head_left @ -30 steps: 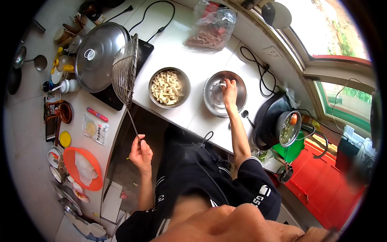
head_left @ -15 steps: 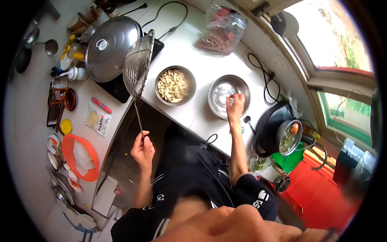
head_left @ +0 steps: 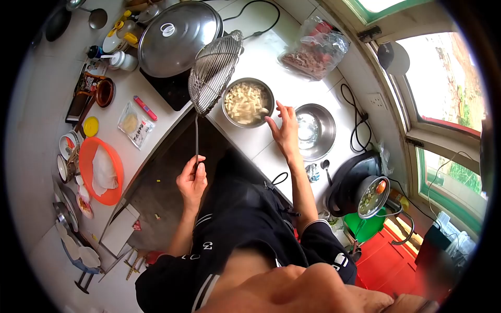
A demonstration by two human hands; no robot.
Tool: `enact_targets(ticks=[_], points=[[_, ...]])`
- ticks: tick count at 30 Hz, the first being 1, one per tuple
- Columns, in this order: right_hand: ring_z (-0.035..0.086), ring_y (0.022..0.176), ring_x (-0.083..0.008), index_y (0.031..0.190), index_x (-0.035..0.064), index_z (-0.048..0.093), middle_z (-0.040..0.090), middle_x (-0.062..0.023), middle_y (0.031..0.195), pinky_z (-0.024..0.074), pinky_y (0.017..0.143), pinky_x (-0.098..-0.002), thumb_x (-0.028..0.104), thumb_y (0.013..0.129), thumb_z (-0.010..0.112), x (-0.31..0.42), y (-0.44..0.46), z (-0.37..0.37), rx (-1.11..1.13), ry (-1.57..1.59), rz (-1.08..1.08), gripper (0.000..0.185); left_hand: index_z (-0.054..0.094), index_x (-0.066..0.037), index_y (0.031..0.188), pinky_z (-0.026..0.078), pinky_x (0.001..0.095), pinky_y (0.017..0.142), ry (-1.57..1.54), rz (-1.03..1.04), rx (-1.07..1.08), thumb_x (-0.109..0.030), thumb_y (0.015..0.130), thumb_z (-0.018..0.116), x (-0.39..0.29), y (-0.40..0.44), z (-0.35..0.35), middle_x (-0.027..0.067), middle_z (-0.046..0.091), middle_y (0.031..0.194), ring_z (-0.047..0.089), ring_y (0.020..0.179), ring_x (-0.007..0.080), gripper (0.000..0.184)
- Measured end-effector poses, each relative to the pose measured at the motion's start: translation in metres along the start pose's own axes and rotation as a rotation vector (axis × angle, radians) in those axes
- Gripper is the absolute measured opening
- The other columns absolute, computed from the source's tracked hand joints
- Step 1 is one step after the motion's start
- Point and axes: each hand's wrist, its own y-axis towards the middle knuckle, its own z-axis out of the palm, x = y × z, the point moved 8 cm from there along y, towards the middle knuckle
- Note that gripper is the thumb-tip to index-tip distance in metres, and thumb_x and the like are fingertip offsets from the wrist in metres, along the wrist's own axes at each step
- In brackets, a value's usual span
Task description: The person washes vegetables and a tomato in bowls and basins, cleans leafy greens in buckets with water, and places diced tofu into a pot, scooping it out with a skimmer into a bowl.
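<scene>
My left hand (head_left: 192, 180) is closed round the handle of a wire strainer (head_left: 214, 70), whose basket hangs beside the lidded pan (head_left: 180, 36). My right hand (head_left: 284, 128) has its fingers apart and holds nothing visible. It is between two metal bowls, fingertips near the right rim of the bowl of pale cut pieces (head_left: 245, 101). The other metal bowl (head_left: 315, 130), just right of the hand, has a shiny, clear-looking bottom.
A bag of reddish food (head_left: 315, 49) lies at the back. On the left are an orange basket (head_left: 117, 180), a food packet (head_left: 136, 125) and bottles. At right stand a black appliance (head_left: 355, 175) and a pot (head_left: 373, 197) holding food. A black cable (head_left: 352, 117) runs by the wall.
My right hand has left the right bowl, moved left towards the bowl of pale pieces, and its fingers have opened. My left hand still holds the strainer. The camera view has shifted.
</scene>
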Motion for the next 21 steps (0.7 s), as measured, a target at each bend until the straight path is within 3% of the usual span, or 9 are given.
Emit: enact_targets(ticks=[2,7,8,9,11,13,15,21], points=[[0.061,0.078,-0.0215,0.118,0.0038,0.062,0.060,-0.0138,0.102,0.0491,0.064,-0.0330,0.011,0.087,0.071,-0.017,-0.007,0.017,-0.017,-0.047,0.048,0.033,0.065,0.000,0.112,0.033,0.0178,0.048,-0.008,-0.034,0.006,-0.012,0.097,0.062,0.001,-0.002,-0.004,-0.0067,0.048,0.065,0.041,0.054,-0.0001,0.020],[0.071,0.075,-0.0199,0.133,-0.0065,0.044,0.071,-0.0166,0.087,0.0552,0.070,-0.0305,0.031,0.093,0.069,-0.103,-0.048,0.085,0.250,0.225,0.611,0.061,0.065,0.000,0.112,0.030,0.0175,0.047,-0.173,-0.163,0.073,-0.011,0.098,0.060,0.007,-0.017,-0.005,-0.0063,0.047,0.066,0.040,0.053,-0.0003,0.018],[0.070,0.080,-0.0212,0.139,-0.0031,0.037,0.069,-0.0192,0.097,0.0557,0.070,-0.0306,0.029,0.094,0.067,-0.104,-0.054,0.098,0.353,0.365,0.679,0.064,0.065,0.000,0.112,0.030,0.0175,0.047,-0.165,-0.185,0.087,-0.011,0.098,0.060,0.008,-0.020,-0.002,-0.0062,0.047,0.066,0.039,0.053,-0.0004,0.018],[0.070,0.081,-0.0249,0.138,0.0008,0.037,0.065,-0.0205,0.107,0.0571,0.071,-0.0307,0.023,0.096,0.064,-0.104,-0.063,0.118,0.335,0.814,0.753,0.055,0.065,0.001,0.112,0.030,0.0176,0.046,-0.158,-0.198,0.084,-0.010,0.099,0.059,0.009,-0.022,0.000,-0.0061,0.047,0.066,0.039,0.053,-0.0004,0.018],[0.068,0.080,-0.0254,0.132,0.0040,0.039,0.061,-0.0189,0.111,0.0583,0.070,-0.0316,0.015,0.096,0.061,-0.113,-0.076,0.144,0.304,1.156,0.837,0.043,0.065,-0.001,0.112,0.031,0.0182,0.046,-0.164,-0.200,0.089,-0.012,0.099,0.060,0.013,-0.027,-0.003,-0.0062,0.049,0.067,0.041,0.053,-0.0002,0.018],[0.066,0.078,-0.0235,0.127,0.0047,0.042,0.062,-0.0154,0.105,0.0584,0.068,-0.0319,0.009,0.095,0.056,-0.116,-0.068,0.148,0.238,1.077,0.721,0.035,0.066,-0.003,0.112,0.033,0.0189,0.046,-0.084,-0.189,0.073,-0.015,0.098,0.061,0.019,-0.032,-0.008,-0.0062,0.052,0.068,0.044,0.054,0.0004,0.020],[0.065,0.077,-0.0228,0.125,0.0051,0.043,0.061,-0.0139,0.104,0.0582,0.067,-0.0340,0.003,0.093,0.052,-0.108,-0.061,0.141,0.200,1.012,0.766,0.034,0.063,0.001,0.114,0.029,0.0193,0.042,-0.041,-0.093,0.089,-0.013,0.101,0.056,0.023,-0.033,-0.007,-0.0059,0.044,0.062,0.038,0.049,0.0004,0.020],[0.064,0.083,-0.0198,0.127,0.0050,0.047,0.061,-0.0102,0.109,0.0564,0.069,-0.0340,0.002,0.092,0.051,-0.064,-0.060,0.064,0.230,1.080,0.678,0.036,0.059,-0.001,0.113,0.026,0.0204,0.035,-0.207,-0.339,0.139,-0.028,0.105,0.048,0.021,-0.038,-0.015,-0.0046,0.039,0.061,0.033,0.040,0.0021,0.031]])
